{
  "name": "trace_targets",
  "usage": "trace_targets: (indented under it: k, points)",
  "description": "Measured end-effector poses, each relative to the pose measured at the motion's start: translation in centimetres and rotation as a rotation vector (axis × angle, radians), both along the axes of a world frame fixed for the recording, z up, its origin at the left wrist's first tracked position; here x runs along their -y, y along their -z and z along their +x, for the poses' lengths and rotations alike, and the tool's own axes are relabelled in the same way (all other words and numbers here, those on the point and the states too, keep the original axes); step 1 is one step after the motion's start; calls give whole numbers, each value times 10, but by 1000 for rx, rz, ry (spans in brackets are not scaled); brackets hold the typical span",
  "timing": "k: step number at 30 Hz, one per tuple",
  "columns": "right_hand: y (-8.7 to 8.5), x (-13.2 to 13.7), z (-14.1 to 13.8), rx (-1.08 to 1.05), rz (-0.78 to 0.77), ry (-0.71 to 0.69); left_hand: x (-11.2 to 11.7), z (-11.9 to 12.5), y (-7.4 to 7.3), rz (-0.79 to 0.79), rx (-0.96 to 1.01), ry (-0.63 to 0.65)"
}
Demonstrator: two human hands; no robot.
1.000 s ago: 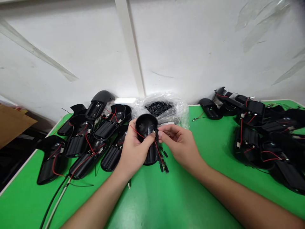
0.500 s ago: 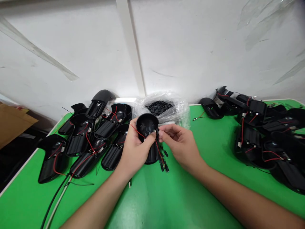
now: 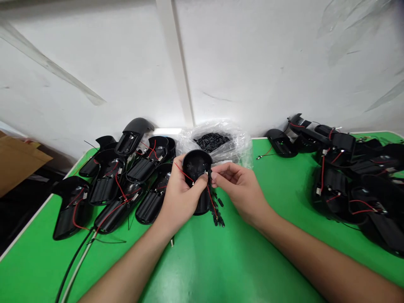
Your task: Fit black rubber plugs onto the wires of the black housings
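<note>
A black plastic housing (image 3: 197, 162) with a rounded upper end and a red wire is held over the green table by my left hand (image 3: 184, 191). The thumb of that hand presses inside the housing, beside a small white part (image 3: 206, 173). At the housing's right edge, the fingertips of my right hand (image 3: 236, 185) are pinched together; whatever they hold is too small to make out. Several small black pieces (image 3: 219, 219) lie on the table just below, near the end of the red wire.
Behind the housing stands a clear plastic bag (image 3: 238, 143) full of small black pieces (image 3: 211, 142). More black housings with red wires (image 3: 105, 181) lie to the left, and another pile (image 3: 334, 181) is on the right. A black and a white cable (image 3: 75, 263) cross the front left. A white wall (image 3: 252, 63) rises behind.
Both hands and the housing keep nearly the same pose. The whole view has shifted slightly, with no clear movement of the things themselves.
</note>
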State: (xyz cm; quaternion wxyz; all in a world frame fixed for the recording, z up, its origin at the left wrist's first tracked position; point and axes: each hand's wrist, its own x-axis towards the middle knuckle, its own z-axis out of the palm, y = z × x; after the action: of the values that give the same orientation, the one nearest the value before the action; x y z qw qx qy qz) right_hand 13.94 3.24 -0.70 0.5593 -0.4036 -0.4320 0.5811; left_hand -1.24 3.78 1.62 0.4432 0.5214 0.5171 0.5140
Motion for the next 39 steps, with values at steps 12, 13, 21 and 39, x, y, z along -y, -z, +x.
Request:
trace_targets:
  k: [12,13,21,39]
  points:
    - [3,1,-4,25,20,24,-2,-2,1,20,-52,-17]
    - [3,1,-4,43,31,29,-2,-2,1,19,-49,-15]
    - [-5,-2,2,42,8,-7,-3,-4,2,28,-50,-32]
    - [-5,-6,8,-197,-244,-206,-5,-7,3,53,-90,-42]
